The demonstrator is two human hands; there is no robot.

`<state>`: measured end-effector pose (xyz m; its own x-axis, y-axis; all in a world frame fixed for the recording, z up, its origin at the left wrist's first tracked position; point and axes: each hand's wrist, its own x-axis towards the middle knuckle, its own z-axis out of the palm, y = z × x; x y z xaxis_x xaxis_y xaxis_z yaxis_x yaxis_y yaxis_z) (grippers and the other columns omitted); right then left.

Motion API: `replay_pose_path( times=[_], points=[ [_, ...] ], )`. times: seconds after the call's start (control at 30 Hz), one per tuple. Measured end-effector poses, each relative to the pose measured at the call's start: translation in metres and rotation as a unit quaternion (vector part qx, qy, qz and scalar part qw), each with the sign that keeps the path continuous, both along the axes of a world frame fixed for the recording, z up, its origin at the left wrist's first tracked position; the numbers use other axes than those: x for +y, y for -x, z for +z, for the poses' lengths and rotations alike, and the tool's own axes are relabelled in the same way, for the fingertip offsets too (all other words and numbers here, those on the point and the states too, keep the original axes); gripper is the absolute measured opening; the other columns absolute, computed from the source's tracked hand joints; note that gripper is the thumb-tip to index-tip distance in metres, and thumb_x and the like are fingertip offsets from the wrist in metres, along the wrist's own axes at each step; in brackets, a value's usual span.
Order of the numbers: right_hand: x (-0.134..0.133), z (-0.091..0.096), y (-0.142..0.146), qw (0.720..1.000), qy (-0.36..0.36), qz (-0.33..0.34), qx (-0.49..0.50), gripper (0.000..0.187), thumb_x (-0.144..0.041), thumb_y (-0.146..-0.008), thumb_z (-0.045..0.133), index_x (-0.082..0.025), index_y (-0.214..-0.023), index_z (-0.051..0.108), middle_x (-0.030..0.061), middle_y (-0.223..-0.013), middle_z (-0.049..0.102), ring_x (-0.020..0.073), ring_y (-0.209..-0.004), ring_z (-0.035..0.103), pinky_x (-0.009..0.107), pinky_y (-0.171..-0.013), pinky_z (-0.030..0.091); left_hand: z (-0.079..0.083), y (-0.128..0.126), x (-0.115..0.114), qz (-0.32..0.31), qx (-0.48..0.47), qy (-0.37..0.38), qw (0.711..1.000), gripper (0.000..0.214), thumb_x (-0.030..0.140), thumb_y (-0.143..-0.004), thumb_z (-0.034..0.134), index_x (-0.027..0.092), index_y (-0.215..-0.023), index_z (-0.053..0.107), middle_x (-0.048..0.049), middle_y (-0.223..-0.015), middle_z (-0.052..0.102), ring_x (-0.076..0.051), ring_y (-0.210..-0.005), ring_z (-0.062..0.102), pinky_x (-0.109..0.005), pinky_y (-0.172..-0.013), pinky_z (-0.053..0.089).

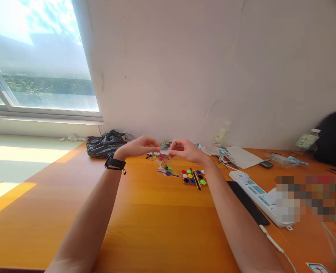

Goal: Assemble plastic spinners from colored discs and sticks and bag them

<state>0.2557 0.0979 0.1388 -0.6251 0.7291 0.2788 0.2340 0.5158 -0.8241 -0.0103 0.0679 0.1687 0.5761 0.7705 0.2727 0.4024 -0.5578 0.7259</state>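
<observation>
My left hand (pixel 141 146) and my right hand (pixel 185 149) are held together above the far middle of the orange table (pixel 145 212), fingers pinched. Between them runs a thin red strip (pixel 161 156) inside or beside a clear plastic bag (pixel 160 161). Both hands seem to pinch this bag or its contents. Under them lies a small heap of coloured plastic pieces (pixel 168 170). To its right sit several small round paint pots (pixel 193 177) in mixed colours, with thin dark sticks (pixel 196 179) across them. A black band is on my left wrist (pixel 115 163).
A crumpled black plastic bag (pixel 105 144) lies by the wall at the left. A white power strip (pixel 255 193), a black flat object (pixel 249 203) and a white cable (pixel 275 244) occupy the right side. Papers (pixel 243 156) and small packets lie along the wall. A dark shape (pixel 334 138) sits far right.
</observation>
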Motion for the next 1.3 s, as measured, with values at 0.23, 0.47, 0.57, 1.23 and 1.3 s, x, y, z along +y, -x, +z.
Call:
replay_pose_path(
  times=[0.23, 0.47, 0.57, 1.23, 1.3],
  points=[
    [0.001, 0.002, -0.002, 0.999, -0.020, -0.040, 0.021, 0.046, -0.051, -0.078, 0.084, -0.020, -0.108, 0.070, 0.0041, -0.095, 0.073, 0.0196, -0.090, 0.068, 0.031, -0.080, 0.053, 0.001, -0.010, 0.000, 0.031, -0.033, -0.046, 0.998, 0.033, 0.047, -0.091, 0.069, 0.017, -0.079, 0.078, -0.0038, -0.074, 0.072, -0.015, -0.066, 0.057, -0.026, -0.061, 0.040],
    [-0.007, 0.008, 0.004, 0.995, -0.057, -0.034, -0.071, 0.036, -0.053, -0.086, 0.075, -0.019, -0.098, 0.076, 0.0034, -0.089, 0.074, 0.0203, -0.084, 0.066, 0.031, -0.074, 0.050, 0.003, -0.019, 0.000, 0.040, -0.011, -0.068, 0.997, 0.032, 0.040, -0.090, 0.067, 0.015, -0.073, 0.075, -0.0005, -0.063, 0.061, -0.012, -0.059, 0.046, -0.025, -0.055, 0.032],
    [-0.013, 0.013, 0.005, 0.995, -0.074, -0.052, -0.052, 0.032, -0.049, -0.088, 0.073, -0.021, -0.103, 0.073, 0.0028, -0.091, 0.073, 0.0193, -0.083, 0.065, 0.031, -0.073, 0.050, 0.005, -0.019, -0.001, 0.063, -0.010, -0.067, 0.996, 0.033, 0.040, -0.090, 0.067, 0.013, -0.073, 0.074, 0.0007, -0.061, 0.055, -0.011, -0.059, 0.044, -0.024, -0.053, 0.030],
    [-0.033, 0.031, 0.011, 0.965, -0.197, -0.122, -0.126, 0.011, -0.026, -0.090, 0.068, -0.019, -0.087, 0.076, 0.0029, -0.086, 0.072, 0.0167, -0.077, 0.063, 0.028, -0.069, 0.045, 0.012, -0.026, -0.007, 0.075, -0.002, -0.097, 0.992, 0.029, 0.036, -0.089, 0.065, 0.013, -0.074, 0.073, 0.0012, -0.062, 0.056, -0.011, -0.061, 0.046, -0.023, -0.055, 0.033],
    [-0.031, 0.030, 0.009, 0.966, -0.185, -0.119, -0.133, 0.010, -0.025, -0.088, 0.069, -0.018, -0.087, 0.076, 0.0023, -0.085, 0.071, 0.0164, -0.076, 0.063, 0.027, -0.069, 0.044, 0.012, -0.026, -0.007, 0.075, 0.001, -0.099, 0.992, 0.030, 0.037, -0.089, 0.065, 0.014, -0.072, 0.071, 0.0018, -0.061, 0.054, -0.011, -0.060, 0.044, -0.023, -0.055, 0.032]
  ],
)
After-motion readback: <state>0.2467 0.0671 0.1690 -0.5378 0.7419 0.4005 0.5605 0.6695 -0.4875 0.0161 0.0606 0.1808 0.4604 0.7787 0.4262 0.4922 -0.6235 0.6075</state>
